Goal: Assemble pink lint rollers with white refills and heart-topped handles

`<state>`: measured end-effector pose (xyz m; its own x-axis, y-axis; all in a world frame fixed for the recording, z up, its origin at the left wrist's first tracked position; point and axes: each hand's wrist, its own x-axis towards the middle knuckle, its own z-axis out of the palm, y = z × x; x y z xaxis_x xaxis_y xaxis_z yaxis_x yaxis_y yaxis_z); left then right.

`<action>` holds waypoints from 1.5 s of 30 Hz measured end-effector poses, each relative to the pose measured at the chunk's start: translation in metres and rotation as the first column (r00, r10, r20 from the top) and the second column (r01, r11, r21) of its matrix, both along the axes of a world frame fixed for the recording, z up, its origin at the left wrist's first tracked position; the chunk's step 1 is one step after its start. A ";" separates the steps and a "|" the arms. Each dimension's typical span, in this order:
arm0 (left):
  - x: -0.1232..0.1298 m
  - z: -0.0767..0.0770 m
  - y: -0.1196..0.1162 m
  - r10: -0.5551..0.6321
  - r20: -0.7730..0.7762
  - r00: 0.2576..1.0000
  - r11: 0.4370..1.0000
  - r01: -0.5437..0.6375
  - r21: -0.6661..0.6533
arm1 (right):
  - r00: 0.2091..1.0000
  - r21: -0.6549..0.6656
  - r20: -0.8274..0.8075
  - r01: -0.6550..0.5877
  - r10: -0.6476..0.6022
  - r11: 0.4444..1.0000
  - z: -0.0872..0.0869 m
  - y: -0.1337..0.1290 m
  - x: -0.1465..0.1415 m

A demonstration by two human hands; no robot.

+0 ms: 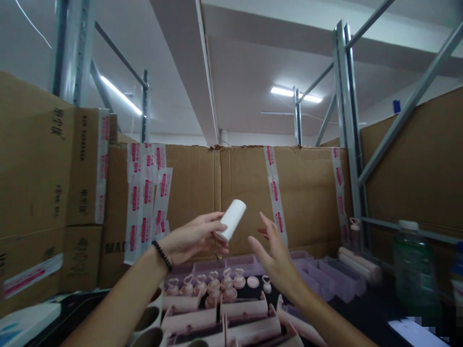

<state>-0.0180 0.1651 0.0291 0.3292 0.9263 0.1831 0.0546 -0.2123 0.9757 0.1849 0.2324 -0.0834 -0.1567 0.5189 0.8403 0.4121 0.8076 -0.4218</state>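
My left hand (pixel 202 233), with a black beaded bracelet at the wrist, holds a white cylinder (pixel 233 219) by its lower end, tilted up to the right. To the right of the cylinder is my right hand (pixel 271 248), fingers apart and touching nothing. Below both hands lie pink half-round shells (pixel 249 327) in rows. Behind them stand several small pink caps with heart-shaped loops (pixel 213 282), beside a flat pink disc (pixel 252 282). Round tube openings (pixel 150 315) show at the lower left, partly hidden by my left forearm.
Purple translucent trays (pixel 334 279) stand behind and to the right. Pink tubes (pixel 360 265), a large green-tinted bottle (pixel 414 265) and a phone-like slab (pixel 415 332) are at the right. Cardboard walls (pixel 246 193) and metal posts (pixel 349 115) surround the table. A white box (pixel 29 323) sits lower left.
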 end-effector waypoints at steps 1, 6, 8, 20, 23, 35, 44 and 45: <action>-0.005 0.004 0.000 0.026 0.036 0.999 1.000 -0.026 0.015 | 0.991 0.003 0.108 0.084 -0.084 0.996 -0.003 0.006 0.003; -0.022 0.021 0.000 0.134 0.220 0.966 0.988 -0.147 0.045 | 0.857 0.006 0.500 0.143 -0.126 0.990 -0.025 0.021 0.013; -0.025 0.025 -0.001 0.158 0.258 0.953 0.982 -0.179 0.061 | 0.798 0.005 0.593 0.135 -0.111 0.991 -0.034 0.022 0.011; -0.019 0.020 0.003 0.254 0.178 0.951 0.943 -0.284 0.172 | 0.652 -0.022 0.751 0.186 -0.107 0.982 -0.056 0.047 0.009; -0.017 0.019 0.004 0.252 0.139 0.958 0.941 -0.276 0.194 | 0.655 -0.025 0.749 0.182 -0.102 0.983 -0.060 0.051 0.009; -0.011 0.016 -0.003 0.217 -0.186 0.958 0.957 -0.172 0.232 | 0.787 -0.059 0.617 0.071 -0.019 0.996 -0.059 0.050 0.013; -0.014 0.014 -0.001 0.297 -0.523 0.799 0.945 -0.166 0.283 | 0.977 -0.063 0.199 -0.071 0.082 0.995 -0.030 0.050 0.017; -0.015 0.013 0.000 0.296 -0.549 0.782 0.945 -0.157 0.286 | 0.984 -0.055 0.153 -0.088 0.095 0.995 -0.026 0.049 0.016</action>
